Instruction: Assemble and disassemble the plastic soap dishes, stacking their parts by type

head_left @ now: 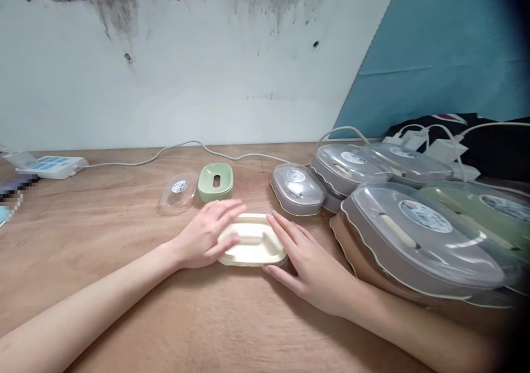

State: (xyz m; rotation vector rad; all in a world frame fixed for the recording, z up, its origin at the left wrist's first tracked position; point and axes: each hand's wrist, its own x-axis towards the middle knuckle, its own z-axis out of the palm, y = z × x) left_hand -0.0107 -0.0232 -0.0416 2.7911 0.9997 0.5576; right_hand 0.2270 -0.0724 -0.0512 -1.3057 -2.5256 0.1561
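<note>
A cream plastic soap dish (253, 240) lies flat on the wooden table (124, 284) in front of me. My left hand (207, 232) rests over its left end, fingers stretched across the rim and thumb under the edge. At the dish's right end my right hand (308, 265) lies with fingers extended along the side and thumb against the near corner. Both hands touch the dish without lifting it. Just behind sit a green soap dish (216, 181) and a clear lid (179, 193) beside it.
A small grey lidded box (298, 189) stands to the right, then stacked larger lidded trays (422, 240) and more behind (356, 166). A white power strip (45, 166) and cable (186, 145) lie along the stained wall. Chargers (443, 149) sit at the far right.
</note>
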